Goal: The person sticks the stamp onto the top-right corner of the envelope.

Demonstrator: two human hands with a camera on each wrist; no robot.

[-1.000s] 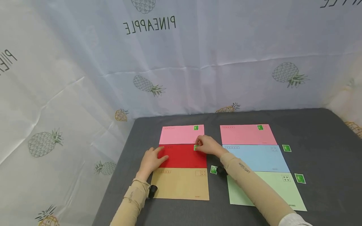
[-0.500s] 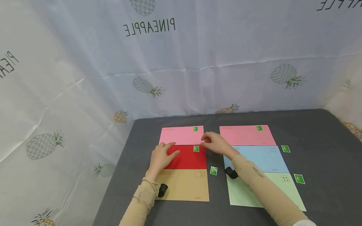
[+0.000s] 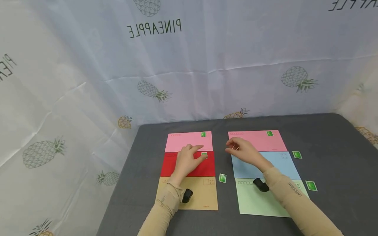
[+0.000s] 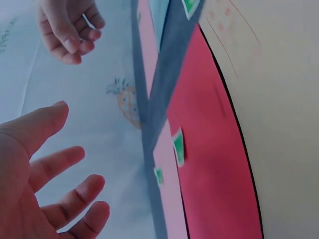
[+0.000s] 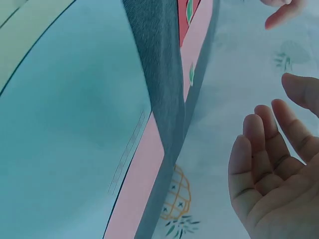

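grip: left hand (image 3: 187, 162) spread, right hand (image 3: 244, 151) loosely curled, both empty; green stamp (image 3: 203, 154) on red envelope (image 3: 205, 167), lower centre of frame, is best pressed flat.

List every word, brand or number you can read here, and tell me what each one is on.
"PINEAPPLE", mirrored, on the back cloth.
More letters, cut off by the picture's left and upper right edges, also on cloth.
"Let's Slim", small, as best I can tell, on the right sleeve.
Left sleeve: lettering too small to read.
Brown envelope and right-hand pink envelope: tiny print, unreadable.
Green stamps: nothing readable.
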